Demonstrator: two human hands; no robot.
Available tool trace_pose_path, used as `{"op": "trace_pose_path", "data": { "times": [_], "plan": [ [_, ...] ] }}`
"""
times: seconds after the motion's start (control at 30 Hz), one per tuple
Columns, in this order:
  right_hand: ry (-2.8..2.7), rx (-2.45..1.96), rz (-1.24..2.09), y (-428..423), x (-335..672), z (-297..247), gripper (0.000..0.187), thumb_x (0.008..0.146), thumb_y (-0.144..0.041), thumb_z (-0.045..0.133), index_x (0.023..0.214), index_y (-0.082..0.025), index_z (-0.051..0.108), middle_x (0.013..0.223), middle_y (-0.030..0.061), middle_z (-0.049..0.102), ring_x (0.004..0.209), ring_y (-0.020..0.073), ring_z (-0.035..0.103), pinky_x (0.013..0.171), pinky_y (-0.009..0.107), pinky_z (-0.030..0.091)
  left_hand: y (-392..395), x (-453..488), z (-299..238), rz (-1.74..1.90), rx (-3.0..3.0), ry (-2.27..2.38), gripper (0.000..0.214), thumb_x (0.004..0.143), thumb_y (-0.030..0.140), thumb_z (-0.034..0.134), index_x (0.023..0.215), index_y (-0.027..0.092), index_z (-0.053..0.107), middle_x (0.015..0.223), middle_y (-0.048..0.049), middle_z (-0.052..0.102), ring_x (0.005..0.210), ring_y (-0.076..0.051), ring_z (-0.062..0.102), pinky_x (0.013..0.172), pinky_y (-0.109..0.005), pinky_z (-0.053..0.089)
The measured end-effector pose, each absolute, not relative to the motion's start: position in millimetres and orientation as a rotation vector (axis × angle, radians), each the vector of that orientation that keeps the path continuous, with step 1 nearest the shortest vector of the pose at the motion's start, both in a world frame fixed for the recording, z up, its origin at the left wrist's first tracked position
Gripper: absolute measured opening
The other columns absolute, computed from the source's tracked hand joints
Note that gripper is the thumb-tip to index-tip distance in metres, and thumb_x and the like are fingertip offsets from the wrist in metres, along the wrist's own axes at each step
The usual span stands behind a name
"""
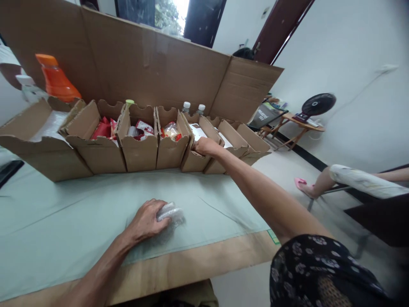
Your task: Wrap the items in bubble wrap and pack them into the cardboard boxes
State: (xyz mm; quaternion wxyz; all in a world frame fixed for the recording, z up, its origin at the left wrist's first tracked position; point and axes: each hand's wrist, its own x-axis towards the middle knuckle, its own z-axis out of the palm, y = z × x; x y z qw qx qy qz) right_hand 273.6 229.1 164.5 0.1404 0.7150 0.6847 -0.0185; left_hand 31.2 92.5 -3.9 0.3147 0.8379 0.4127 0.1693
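My left hand (148,221) rests low over the cloth-covered table, its fingers wrapped round a clear plastic-wrapped bundle (171,212); what lies inside the wrapping is too blurred to make out. My right hand (206,146) reaches over the front of a cardboard box (193,161) in the row, its fingers dipping inside and hidden from me. White packets (197,131) show in that box, just behind the hand. The box to its left holds a clear packet with red and yellow print (171,130).
Other open boxes hold red packets (104,128), printed packets (143,129) and clear plastic (51,125). A tall cardboard screen (153,59) stands behind, with an orange bottle (59,79) at left. At right are a fan (318,104) and a seated person's leg (324,183).
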Motion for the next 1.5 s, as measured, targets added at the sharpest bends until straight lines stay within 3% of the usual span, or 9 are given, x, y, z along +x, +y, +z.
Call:
{"op": "trace_pose_path", "data": {
  "times": [0.2,0.47,0.63,0.83,1.03,1.13,1.23,1.33,1.5],
  "plan": [
    [2.043,2.395,0.166,192.1,284.8,197.0,0.049,0.106,-0.036,0.037,0.11,-0.009,0.077,0.114,0.0219,0.075,0.104,0.0288,0.069,0.079,0.031,0.045,92.7,31.0,-4.3,0.469,2.187,1.066,0.026,0.08,0.032,0.057,0.099,0.021,0.072,0.094,-0.0078,0.073,0.088,-0.026,0.064,0.081,-0.038,0.048],
    [2.187,2.421,-0.117,185.7,285.1,145.3,0.026,0.09,-0.022,0.057,0.092,-0.019,0.083,0.092,0.0047,0.08,0.084,0.0183,0.069,0.068,0.022,0.043,91.4,33.1,-1.6,0.456,2.218,1.103,0.021,0.08,0.032,0.056,0.09,0.02,0.07,0.087,-0.0067,0.07,0.085,-0.025,0.063,0.08,-0.036,0.047],
    [2.303,2.591,-0.1,187.4,292.0,130.1,0.033,0.091,-0.024,0.051,0.088,-0.016,0.082,0.087,0.0034,0.078,0.084,0.0187,0.069,0.072,0.024,0.045,91.9,34.1,-0.9,0.485,2.196,1.103,0.019,0.079,0.033,0.058,0.089,0.022,0.07,0.086,-0.0048,0.069,0.083,-0.024,0.062,0.077,-0.035,0.046],
    [2.452,2.91,0.006,184.7,298.6,136.5,0.043,0.096,-0.031,0.041,0.107,-0.012,0.078,0.099,0.0068,0.077,0.092,0.02,0.069,0.078,0.026,0.05,93.6,33.7,-2.8,0.504,2.173,1.098,0.02,0.079,0.032,0.058,0.091,0.022,0.07,0.086,-0.0058,0.07,0.084,-0.024,0.063,0.079,-0.036,0.047],
    [2.987,3.155,0.282,160.9,304.6,157.2,0.032,0.093,-0.039,0.049,0.09,-0.019,0.075,0.084,0.0044,0.074,0.081,0.02,0.068,0.074,0.032,0.053,93.6,31.0,0.4,0.561,2.062,1.067,0.024,0.08,0.034,0.058,0.096,0.021,0.071,0.089,-0.0055,0.072,0.084,-0.023,0.064,0.082,-0.037,0.051],
    [3.044,3.148,0.345,128.8,297.2,167.6,0.031,0.096,-0.04,0.048,0.09,-0.024,0.074,0.085,0.0042,0.073,0.082,0.0203,0.068,0.072,0.033,0.053,91.5,23.1,9.3,0.726,1.979,0.971,0.03,0.08,0.036,0.06,0.101,0.02,0.073,0.109,-0.0104,0.071,0.101,-0.027,0.066,0.091,-0.039,0.053],
    [3.098,2.965,-0.171,94.2,274.7,161.4,0.024,0.094,-0.04,0.056,0.087,-0.027,0.074,0.084,0.0027,0.075,0.081,0.0204,0.069,0.071,0.032,0.054,87.8,12.0,21.8,0.87,1.901,0.807,0.034,0.08,0.046,0.065,0.1,0.02,0.075,0.152,-0.0151,0.05,0.135,-0.036,0.053,0.11,-0.047,0.045],
    [3.066,2.544,-0.977,74.4,243.1,130.2,0.02,0.091,-0.035,0.059,0.081,-0.025,0.073,0.083,0.0011,0.076,0.078,0.0188,0.07,0.071,0.03,0.054,84.3,6.3,29.5,0.88,1.791,0.665,0.048,0.077,0.064,0.068,0.091,0.019,0.075,0.168,-0.0121,0.028,0.148,-0.042,0.038,0.116,-0.053,0.038],
    [2.869,2.095,-1.43,76.4,217.0,85.7,0.02,0.091,-0.031,0.058,0.096,-0.024,0.075,0.084,0.0003,0.077,0.075,0.0167,0.069,0.07,0.028,0.053,81.7,12.4,24.0,0.68,1.702,0.755,0.04,0.078,0.055,0.068,0.095,0.019,0.071,0.125,-0.0136,0.064,0.108,-0.031,0.064,0.092,-0.041,0.054]
  ]
}}
